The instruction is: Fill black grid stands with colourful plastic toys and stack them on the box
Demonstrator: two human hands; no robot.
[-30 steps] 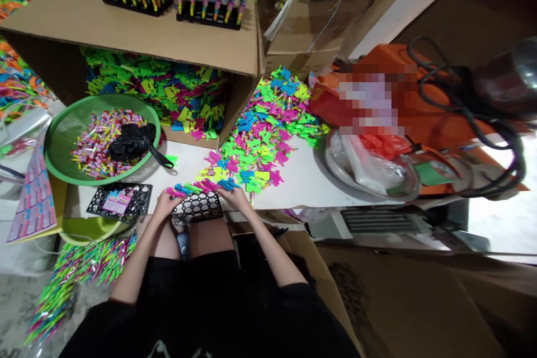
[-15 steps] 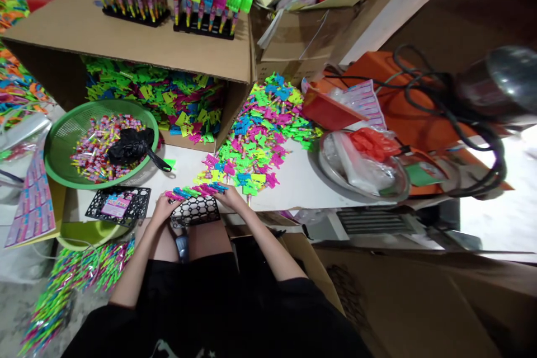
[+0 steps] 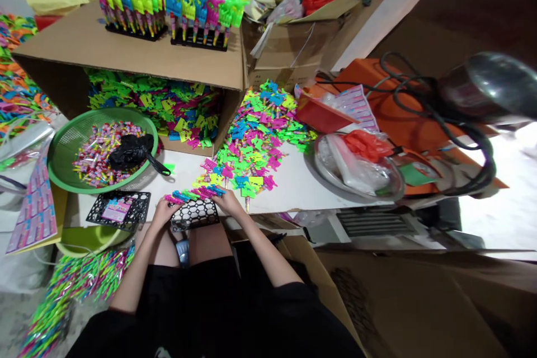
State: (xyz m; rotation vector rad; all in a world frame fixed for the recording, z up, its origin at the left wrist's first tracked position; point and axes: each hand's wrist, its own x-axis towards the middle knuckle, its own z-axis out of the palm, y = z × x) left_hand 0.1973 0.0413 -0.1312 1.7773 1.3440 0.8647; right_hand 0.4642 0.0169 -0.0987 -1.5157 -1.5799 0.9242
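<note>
A black plastic rack [image 3: 195, 215] with a grid of holes is tilted at the table's front edge, over my lap. Along its far side runs a row of small pink, green and blue plastic toys [image 3: 194, 194]. My left hand [image 3: 164, 212] is closed on the rack's left end, by the pink toy. At the opposite end my right hand [image 3: 229, 203] grips the rack beside a blue toy; some of its fingertips are hidden. Just beyond lies a heap of similar bright toys [image 3: 255, 142] with candy-like tubes attached.
To the left, a green basket [image 3: 54, 165] holds small wrapped tubes and a black bag. Another black rack [image 3: 140, 210] lies before it with a printed card. Filled racks [image 3: 199, 39] stand on a cardboard box [image 3: 75, 39]. A metal bowl [image 3: 394, 184] of plastic bags sits right.
The camera view has tilted slightly, so the background sits a little lower and further left. Both hands stay on the rack, with hardly any visible movement.
</note>
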